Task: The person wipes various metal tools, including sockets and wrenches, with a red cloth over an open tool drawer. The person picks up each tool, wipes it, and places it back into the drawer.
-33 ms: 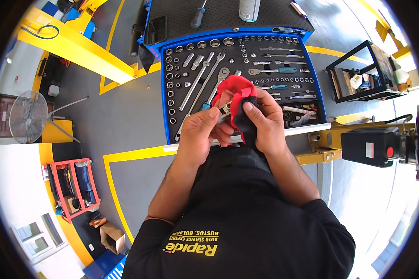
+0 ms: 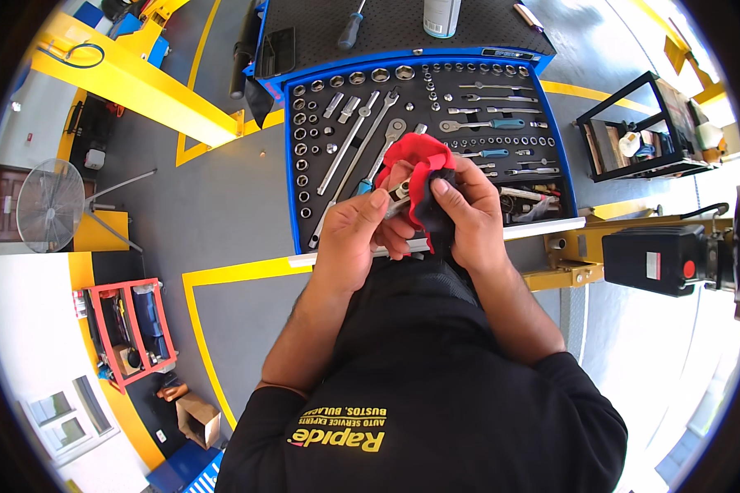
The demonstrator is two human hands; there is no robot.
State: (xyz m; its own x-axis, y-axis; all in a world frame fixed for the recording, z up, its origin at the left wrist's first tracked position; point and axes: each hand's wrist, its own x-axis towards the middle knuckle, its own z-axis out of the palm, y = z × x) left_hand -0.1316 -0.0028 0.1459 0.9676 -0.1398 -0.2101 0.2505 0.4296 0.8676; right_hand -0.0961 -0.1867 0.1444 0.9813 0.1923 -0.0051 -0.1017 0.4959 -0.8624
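In front of my chest, above an open tool drawer [image 2: 289, 177], my two hands meet around a red and black cloth [image 2: 419, 156]. My left hand [image 2: 347, 238] is closed on a small shiny metal tool piece [image 2: 399, 193], pinched between thumb and fingers; its exact kind is partly hidden by fingers and cloth. The bunched cloth is in my right hand [image 2: 475, 220], thumb pressing on its black part beside the metal piece. Below, a large ratchet [image 2: 395, 128] and a teal-handled ratchet [image 2: 506, 124] lie in the drawer's dark foam among rows of sockets [image 2: 356, 78].
On the blue cabinet's top lie a screwdriver [image 2: 351, 31], a spray can [image 2: 441, 18] and a phone [image 2: 279, 51]. A yellow lift arm [image 2: 140, 78] and a fan [image 2: 49, 205] stand left. Right are a black rack [image 2: 588, 144] and a black motor box [image 2: 645, 259].
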